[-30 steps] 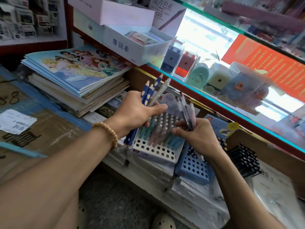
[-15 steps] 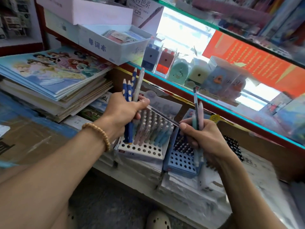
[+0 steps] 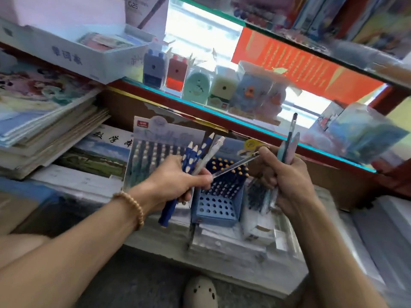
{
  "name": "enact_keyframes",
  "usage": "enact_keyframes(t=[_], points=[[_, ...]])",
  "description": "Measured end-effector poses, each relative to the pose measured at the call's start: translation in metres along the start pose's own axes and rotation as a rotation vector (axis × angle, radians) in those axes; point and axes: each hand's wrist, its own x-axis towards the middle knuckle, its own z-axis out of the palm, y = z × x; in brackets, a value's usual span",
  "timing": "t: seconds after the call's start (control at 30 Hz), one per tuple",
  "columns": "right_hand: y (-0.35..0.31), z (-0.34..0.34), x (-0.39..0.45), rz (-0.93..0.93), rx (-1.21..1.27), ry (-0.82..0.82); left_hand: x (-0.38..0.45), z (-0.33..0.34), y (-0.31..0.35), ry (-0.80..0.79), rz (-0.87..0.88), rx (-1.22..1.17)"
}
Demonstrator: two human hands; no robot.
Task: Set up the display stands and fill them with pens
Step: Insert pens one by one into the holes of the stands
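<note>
Head view showed the blue stand [image 3: 216, 207] sitting just below and between both hands, holes facing up. My left hand [image 3: 178, 181] gripped navy pencils [image 3: 189, 158] and a pale pen, tips up; my right hand [image 3: 282, 174] clenched several pens [image 3: 289, 138] upright. A clear pen [image 3: 233, 166] bridged both hands, slanting above the stand.

I see navy pencils [image 3: 189, 160] dotted with pale spots, a clear pen [image 3: 233, 166], and teal and pink pens [image 3: 289, 150]. The stand [image 3: 214, 210] is light blue with dark holes, the bead bracelet [image 3: 133, 207] is tan, the banner [image 3: 295, 67] orange-red with yellow script, and the shelf edge [image 3: 222, 117] turquoise
</note>
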Motion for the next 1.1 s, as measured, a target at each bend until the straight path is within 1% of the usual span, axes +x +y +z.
enact_keyframes(t=[0.13,0.27,0.33,0.43,0.53,0.67,0.87,1.1], points=[[-0.002,-0.015,-0.005,-0.046,-0.124,0.152,0.008,0.02,-0.002,-0.013,0.012,0.01],[-0.002,-0.042,-0.003,-0.042,-0.146,0.283,0.015,0.043,-0.003,-0.028,0.028,0.014],[-0.004,-0.062,0.0,-0.096,-0.159,0.36,0.019,0.053,-0.005,-0.019,0.02,0.025],[-0.004,-0.092,0.0,-0.186,-0.295,0.445,0.024,0.06,-0.007,-0.012,-0.012,0.015],[0.002,-0.106,-0.001,-0.22,-0.519,0.46,0.027,0.063,-0.005,-0.047,-0.041,-0.03],[0.013,-0.106,0.002,-0.25,-0.687,0.456,0.026,0.066,-0.001,-0.123,-0.055,-0.083],[0.034,-0.098,0.003,-0.217,-0.772,0.417,0.026,0.069,-0.003,-0.143,-0.05,-0.079],[0.046,-0.097,0.009,-0.224,-0.838,0.395,0.027,0.061,-0.008,-0.086,-0.065,-0.115]])
